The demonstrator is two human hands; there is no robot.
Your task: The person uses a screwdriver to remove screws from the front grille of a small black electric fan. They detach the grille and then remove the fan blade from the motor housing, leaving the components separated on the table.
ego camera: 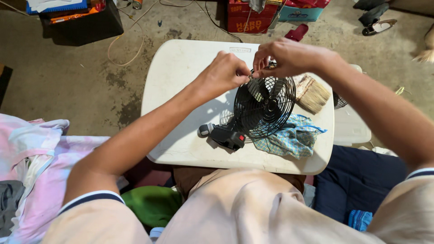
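left hand [224, 71]: your fingers pinched tight at the top rim of the fan's grille, knuckles up.
right hand [284, 58]: your fingertips pressed together on the same spot of rim, just beside the left; what sits between them is too small to tell.
fan [264, 105]: small, black, wire grille tilted toward you, blades visible behind it; stands near the middle of the worktop on a black base with a red switch.
worktop [181, 72]: white, scuffed, on a concrete floor.
cloth [291, 138]: checked blue-green, crumpled, touching the fan's right side.
brush [312, 92]: wide, pale bristles, lying behind the fan, under your right wrist.
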